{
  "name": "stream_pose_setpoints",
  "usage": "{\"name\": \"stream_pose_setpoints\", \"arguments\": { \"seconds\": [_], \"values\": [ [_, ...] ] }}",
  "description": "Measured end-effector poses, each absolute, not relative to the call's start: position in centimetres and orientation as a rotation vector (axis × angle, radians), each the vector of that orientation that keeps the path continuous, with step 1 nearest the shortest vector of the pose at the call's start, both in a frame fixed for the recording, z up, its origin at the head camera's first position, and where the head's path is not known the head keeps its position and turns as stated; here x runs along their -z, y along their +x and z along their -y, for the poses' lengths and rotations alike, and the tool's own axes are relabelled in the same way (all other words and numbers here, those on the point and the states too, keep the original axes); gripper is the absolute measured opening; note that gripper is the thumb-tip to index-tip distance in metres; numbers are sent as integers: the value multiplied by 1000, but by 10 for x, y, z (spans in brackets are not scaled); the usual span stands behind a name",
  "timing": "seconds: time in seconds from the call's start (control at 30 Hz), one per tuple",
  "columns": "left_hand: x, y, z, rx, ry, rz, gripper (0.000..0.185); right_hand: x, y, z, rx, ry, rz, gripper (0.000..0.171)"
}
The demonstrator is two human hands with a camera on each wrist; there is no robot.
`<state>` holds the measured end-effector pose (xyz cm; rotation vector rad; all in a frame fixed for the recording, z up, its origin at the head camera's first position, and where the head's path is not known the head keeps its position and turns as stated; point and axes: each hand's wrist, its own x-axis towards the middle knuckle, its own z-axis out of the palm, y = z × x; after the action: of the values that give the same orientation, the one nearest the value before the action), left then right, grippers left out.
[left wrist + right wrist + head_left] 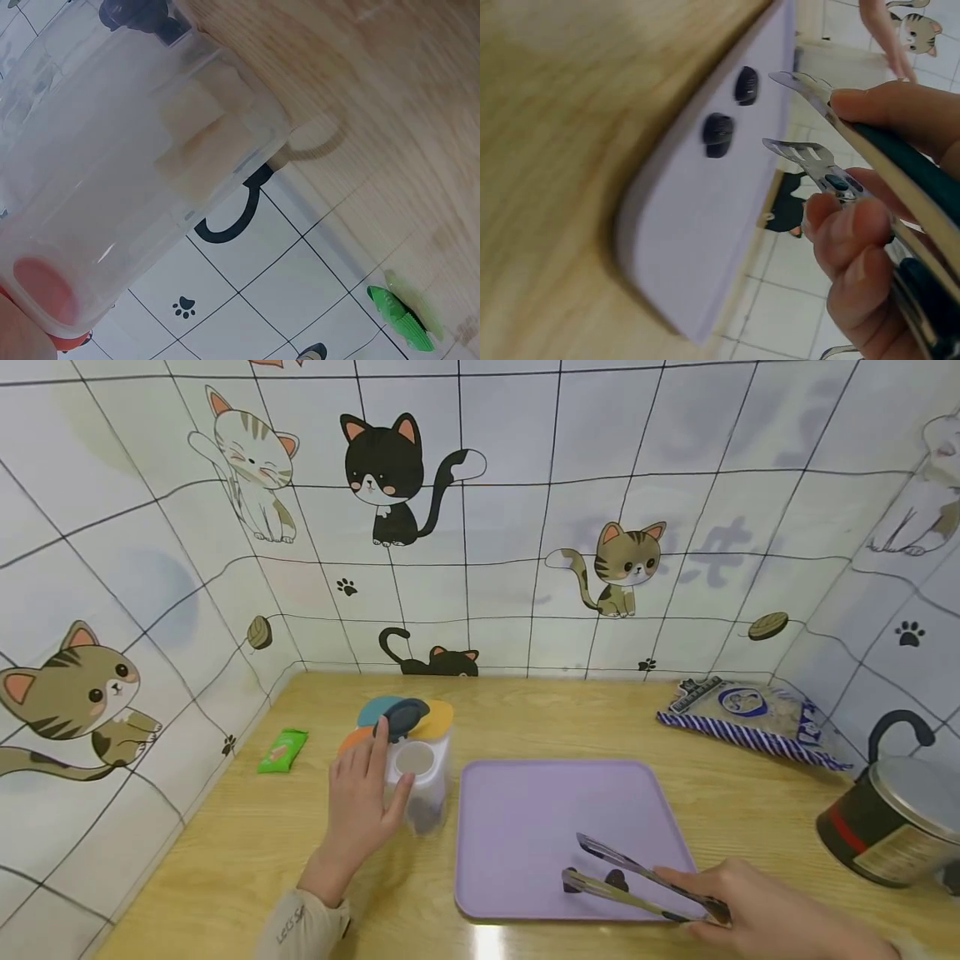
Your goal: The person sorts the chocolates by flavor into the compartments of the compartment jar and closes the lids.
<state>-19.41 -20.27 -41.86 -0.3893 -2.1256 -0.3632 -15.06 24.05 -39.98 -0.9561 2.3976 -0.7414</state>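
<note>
My left hand (363,789) rests on a translucent container (442,781) with several coloured flaps on top. Its index fingertip touches the dark grey flap (402,718), which stands raised beside a round opening (414,759); the thumb lies along the near side. Pale blocky pieces (206,135) show through the wall in the left wrist view. My right hand (757,906) holds metal tongs (637,868) over the front right of a lilac tray (555,810). Their tips are apart with nothing between them. Two small dark pieces (718,135) lie on the tray near the tips.
A green packet (283,751) lies left of the container. At the back right is a clipped bag (757,718) with blue and white stripes. A dark can (885,822) with a grey lid stands at the right. Tiled, cat-patterned walls enclose the wooden table.
</note>
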Motion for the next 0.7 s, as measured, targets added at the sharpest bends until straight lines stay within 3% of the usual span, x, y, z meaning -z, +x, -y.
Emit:
{"name": "stream_pose_setpoints", "arguments": {
  "seconds": [0.1, 0.47, 0.7],
  "values": [
    [416, -195, 202, 356, -396, 2121, 66, 409, -150, -245, 786, -887, -2348, 53],
    [414, -193, 202, 358, -398, 2140, 67, 434, -152, -244, 860, -1267, -2343, 44],
    [415, -193, 203, 360, -393, 2146, 67, 438, -155, -240, 921, -1259, -2302, 40]
  ]
}}
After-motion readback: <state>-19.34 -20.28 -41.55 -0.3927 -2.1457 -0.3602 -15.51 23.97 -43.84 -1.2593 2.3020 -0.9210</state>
